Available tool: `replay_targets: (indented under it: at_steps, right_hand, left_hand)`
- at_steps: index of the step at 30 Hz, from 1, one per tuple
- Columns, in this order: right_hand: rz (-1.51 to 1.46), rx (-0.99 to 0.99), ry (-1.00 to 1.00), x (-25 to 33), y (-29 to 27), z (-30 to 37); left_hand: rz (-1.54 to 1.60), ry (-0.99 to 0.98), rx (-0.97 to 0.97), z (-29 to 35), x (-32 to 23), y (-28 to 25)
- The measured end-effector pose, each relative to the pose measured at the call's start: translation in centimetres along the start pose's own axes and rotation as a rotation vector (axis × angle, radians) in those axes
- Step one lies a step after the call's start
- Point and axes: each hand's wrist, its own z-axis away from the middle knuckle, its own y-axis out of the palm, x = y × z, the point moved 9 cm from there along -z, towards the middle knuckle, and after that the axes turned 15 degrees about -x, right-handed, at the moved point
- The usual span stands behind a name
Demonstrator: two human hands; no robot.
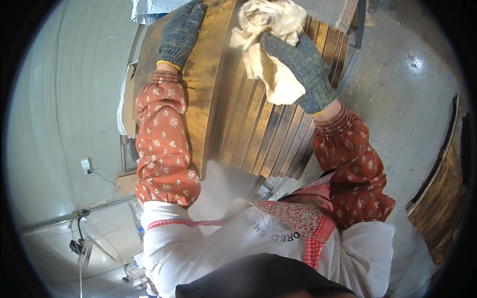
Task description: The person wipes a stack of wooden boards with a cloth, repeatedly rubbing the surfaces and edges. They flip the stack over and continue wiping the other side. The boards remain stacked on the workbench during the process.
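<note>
My left hand [181, 32], in a grey knitted glove, lies flat with fingers together on the top of a brown wooden board [203, 84]. My right hand [298, 69], in the same kind of glove, grips a crumpled cream cloth [271, 44] and presses it against the board's upper edge. Both forearms wear red flowered sleeve covers. Beside and below the top board, several more brown boards [268, 134] stand stacked on edge.
A grey concrete floor [407, 89] spreads to the right. More dark wooden panels [444, 198] lean at the right edge. A pale wall [54, 109] with a socket and cables is at the left. White sheeting lies at the top left.
</note>
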Motion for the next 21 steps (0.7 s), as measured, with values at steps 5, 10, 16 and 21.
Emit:
replay_targets:
  at_steps: [5, 10, 16, 21]
  right_hand:
    - [-0.181, -0.215, 0.065, -1.3, -1.8, -1.4]
    - [0.055, -0.172, 0.023, -0.4, 1.5, -3.7]
    - [-0.322, 0.333, 0.201, -4.2, 10.2, 5.3]
    - [0.491, 0.117, -0.768, 1.5, 8.7, 4.5]
  left_hand:
    - [0.042, -0.054, -0.047, -0.8, -0.4, -0.5]
    - [-0.026, -0.079, -0.007, -0.8, -0.6, -0.5]
    - [0.09, -0.204, -0.018, 0.0, -0.5, -0.8]
    - [-0.004, -0.034, -0.009, -0.7, -0.5, -0.3]
